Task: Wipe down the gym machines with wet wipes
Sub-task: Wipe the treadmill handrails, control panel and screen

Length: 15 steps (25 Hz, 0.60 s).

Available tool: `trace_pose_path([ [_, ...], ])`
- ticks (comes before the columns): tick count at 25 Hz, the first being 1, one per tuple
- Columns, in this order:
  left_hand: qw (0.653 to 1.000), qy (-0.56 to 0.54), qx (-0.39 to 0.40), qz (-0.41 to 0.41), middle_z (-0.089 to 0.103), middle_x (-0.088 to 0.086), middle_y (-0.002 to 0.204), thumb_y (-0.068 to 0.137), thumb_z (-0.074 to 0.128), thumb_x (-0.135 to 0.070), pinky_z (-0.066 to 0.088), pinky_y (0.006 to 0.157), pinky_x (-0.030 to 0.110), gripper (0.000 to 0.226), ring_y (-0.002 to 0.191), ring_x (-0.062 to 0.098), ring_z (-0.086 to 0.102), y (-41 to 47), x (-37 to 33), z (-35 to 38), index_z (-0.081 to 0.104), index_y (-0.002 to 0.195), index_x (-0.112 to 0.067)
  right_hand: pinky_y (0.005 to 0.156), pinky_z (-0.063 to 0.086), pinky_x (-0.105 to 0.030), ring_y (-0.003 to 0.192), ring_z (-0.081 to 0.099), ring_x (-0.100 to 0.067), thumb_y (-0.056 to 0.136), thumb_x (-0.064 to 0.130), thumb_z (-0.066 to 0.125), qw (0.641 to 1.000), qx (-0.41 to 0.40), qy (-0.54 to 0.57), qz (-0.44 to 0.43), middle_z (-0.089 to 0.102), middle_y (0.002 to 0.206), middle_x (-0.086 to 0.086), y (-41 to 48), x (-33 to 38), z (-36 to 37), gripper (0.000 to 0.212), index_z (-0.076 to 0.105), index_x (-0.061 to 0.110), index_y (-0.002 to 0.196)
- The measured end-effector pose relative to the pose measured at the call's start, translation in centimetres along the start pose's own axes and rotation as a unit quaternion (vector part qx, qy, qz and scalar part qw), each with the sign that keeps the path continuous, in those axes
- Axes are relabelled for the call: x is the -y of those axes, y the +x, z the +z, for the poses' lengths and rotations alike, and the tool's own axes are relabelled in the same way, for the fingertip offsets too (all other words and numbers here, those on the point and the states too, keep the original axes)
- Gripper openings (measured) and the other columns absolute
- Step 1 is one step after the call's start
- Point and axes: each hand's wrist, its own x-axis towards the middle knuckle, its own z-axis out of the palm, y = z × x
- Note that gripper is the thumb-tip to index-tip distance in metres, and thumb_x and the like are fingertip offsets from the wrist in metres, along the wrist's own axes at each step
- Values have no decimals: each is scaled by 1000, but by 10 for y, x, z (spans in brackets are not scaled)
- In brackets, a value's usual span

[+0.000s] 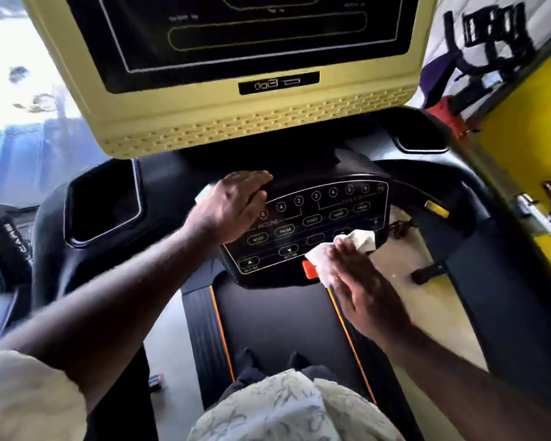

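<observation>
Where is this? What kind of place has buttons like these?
Probably a gym. The button panel says incline and start, a treadmill belt runs underneath, and more black equipment stands top right.

Daylight is admitted from a blown-out window (13,43) at left; the console (325,176) is left dim, edges are bowed, the right hand (363,294) blurred.

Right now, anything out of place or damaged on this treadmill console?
Nothing looks damaged or spilled. The right hand presses the wet wipe flat on the control panel; the left hand rests on the panel's top left. Only stray: a small object on the floor beside the belt.
</observation>
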Motion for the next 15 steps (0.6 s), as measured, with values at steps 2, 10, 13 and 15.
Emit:
trace_pose_path([
  [2, 1000, -1, -2, -10, 64, 10, 145, 105, 44, -45, 48, 114, 41, 54, 137, 22, 57, -9, 3, 0, 62, 144, -13, 123, 34, -52, 157, 29, -29, 108, 23, 54, 992, 68, 7, -108, 34, 167, -13, 8, 37, 11, 51, 45, 7, 156],
  [10, 993, 91, 61, -32, 18, 11, 174, 94, 50, -77, 28, 128, 45, 106, 161, 25, 19, -130, 41, -30, 14, 167, -9, 127, 11, -62, 160, -6, -41, 100, 75, 34, 996, 17, -50, 73, -3, 172, -25, 110, 56, 5, 102, 10, -1, 164],
  [13, 986, 32, 49, -155, 36, -1, 167, 76, 66, -83, 43, 118, 44, 118, 152, 21, 36, -153, 40, -20, 19, 165, -23, 128, 14, -59, 161, -3, -37, 94, 83, 40, 972, 144, -89, -165, 1, 174, -17, 86, 103, 16, 108, 12, 7, 166],
  [15, 985, 53, 37, -162, 50, -2, 156, 78, 65, -82, 50, 109, 43, 107, 141, 20, 46, -152, 41, -19, 30, 161, -23, 127, 19, -56, 162, -1, -31, 94, 85, 37, 946, 168, -151, -231, 2, 175, -10, 71, 83, 10, 106, 10, 13, 167],
])
